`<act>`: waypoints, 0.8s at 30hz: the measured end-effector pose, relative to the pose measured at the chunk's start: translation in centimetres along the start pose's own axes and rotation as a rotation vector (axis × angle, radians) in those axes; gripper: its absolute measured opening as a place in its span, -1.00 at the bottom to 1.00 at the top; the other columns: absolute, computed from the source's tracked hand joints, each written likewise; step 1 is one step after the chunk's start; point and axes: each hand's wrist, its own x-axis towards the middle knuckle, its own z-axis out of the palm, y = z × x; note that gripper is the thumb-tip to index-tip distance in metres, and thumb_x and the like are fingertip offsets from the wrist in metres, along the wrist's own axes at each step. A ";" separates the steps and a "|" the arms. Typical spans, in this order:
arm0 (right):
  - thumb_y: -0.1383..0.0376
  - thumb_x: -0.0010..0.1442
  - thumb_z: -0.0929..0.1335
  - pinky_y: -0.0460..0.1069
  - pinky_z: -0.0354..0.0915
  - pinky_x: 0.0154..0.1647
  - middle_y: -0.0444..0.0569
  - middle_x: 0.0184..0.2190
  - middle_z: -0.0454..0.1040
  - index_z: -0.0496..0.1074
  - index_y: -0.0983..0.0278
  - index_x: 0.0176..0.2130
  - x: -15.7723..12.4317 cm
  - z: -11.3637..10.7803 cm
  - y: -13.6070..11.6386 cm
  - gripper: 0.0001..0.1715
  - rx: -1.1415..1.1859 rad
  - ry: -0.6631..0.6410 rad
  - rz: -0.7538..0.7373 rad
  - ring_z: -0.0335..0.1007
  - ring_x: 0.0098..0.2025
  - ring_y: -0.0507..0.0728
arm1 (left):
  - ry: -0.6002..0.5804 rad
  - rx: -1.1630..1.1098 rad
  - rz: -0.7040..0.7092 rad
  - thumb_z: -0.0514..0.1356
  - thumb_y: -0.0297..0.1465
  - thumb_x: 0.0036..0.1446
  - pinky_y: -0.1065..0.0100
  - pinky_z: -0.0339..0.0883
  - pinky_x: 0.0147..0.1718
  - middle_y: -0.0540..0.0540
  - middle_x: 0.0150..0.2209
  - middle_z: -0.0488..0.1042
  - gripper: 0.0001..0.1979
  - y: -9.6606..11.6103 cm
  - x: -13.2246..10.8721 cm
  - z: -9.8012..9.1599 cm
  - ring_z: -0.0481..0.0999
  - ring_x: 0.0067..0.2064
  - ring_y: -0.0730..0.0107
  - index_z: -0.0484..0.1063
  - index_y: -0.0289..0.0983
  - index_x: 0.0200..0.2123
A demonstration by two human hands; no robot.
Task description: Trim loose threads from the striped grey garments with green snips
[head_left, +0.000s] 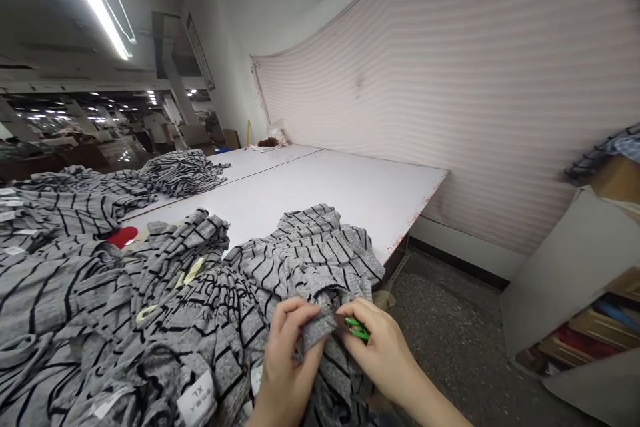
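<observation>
Grips: left hand [285, 360], garment [310, 253]; right hand [387, 353], snips [357, 328]

left hand [285, 363]: fingers pinched shut | right hand [385, 353]: fingers clenched | hands nearly touching

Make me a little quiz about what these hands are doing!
1. True or false: the right hand holds a green tool.
2. What do the fingers of the left hand pinch? A. grey striped cloth B. a box C. a cable
3. Fill in: the white label at the bottom, beside the left hand, reads ___.

Key: 1 true; 2 A; 3 XL.
</observation>
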 end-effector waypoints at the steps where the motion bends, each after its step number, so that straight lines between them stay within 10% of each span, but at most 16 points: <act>1: 0.50 0.04 0.26 -0.10 0.16 -0.29 -0.15 -0.35 0.41 0.38 0.21 -0.29 0.2 0.2 0.4 -0.74 -0.019 0.055 -0.012 0.33 -0.29 0.06 | -0.064 0.038 -0.008 0.20 -0.41 0.07 0.35 0.29 -0.12 -0.11 -0.15 0.40 -0.76 0.2 0.1 0.0 0.41 -0.10 0.25 0.46 -0.15 -0.14; 5: 0.46 0.08 0.25 -0.09 0.13 -0.34 -0.14 -0.42 0.36 0.29 0.25 -0.32 1.4 0.4 1.5 -0.86 -0.074 0.221 -0.019 0.27 -0.38 0.06 | -0.223 -0.067 -0.282 0.16 -0.24 0.13 0.32 0.28 -0.11 -0.12 -0.24 0.50 -0.75 0.7 0.2 0.1 0.44 -0.13 0.19 0.54 -0.21 -0.21; 10: 0.36 0.19 0.26 -0.11 0.17 -0.36 -0.12 -0.44 0.34 0.31 0.25 -0.38 1.3 -0.2 0.7 -0.91 0.058 0.073 -0.049 0.28 -0.37 0.05 | 0.016 -0.400 -0.667 0.28 -0.14 -0.07 0.24 0.23 0.01 -0.13 -0.12 0.54 -0.63 0.3 0.0 0.6 0.39 0.03 0.06 0.56 -0.24 -0.23; 15: 0.42 0.15 0.28 -0.08 0.24 -0.19 -0.03 -0.22 0.39 0.43 0.21 -0.17 0.5 0.8 -0.6 -0.75 0.120 0.017 -0.140 0.34 -0.19 0.09 | -0.026 -0.591 -0.628 0.30 -0.13 -0.07 0.29 0.30 -0.04 -0.10 -0.17 0.57 -0.62 1.0 0.3 0.8 0.43 -0.01 0.11 0.56 -0.25 -0.23; 24: 0.14 0.25 0.25 -0.09 0.21 -0.33 -0.11 -0.47 0.28 0.28 0.29 -0.44 1.6 1.1 -0.6 -0.68 0.258 0.052 0.026 0.25 -0.37 0.06 | 0.094 -0.562 -0.782 0.30 -0.17 -0.02 0.12 0.05 0.21 -0.17 0.10 0.41 -0.62 0.0 -0.1 0.6 0.24 0.22 0.05 0.54 -0.26 -0.17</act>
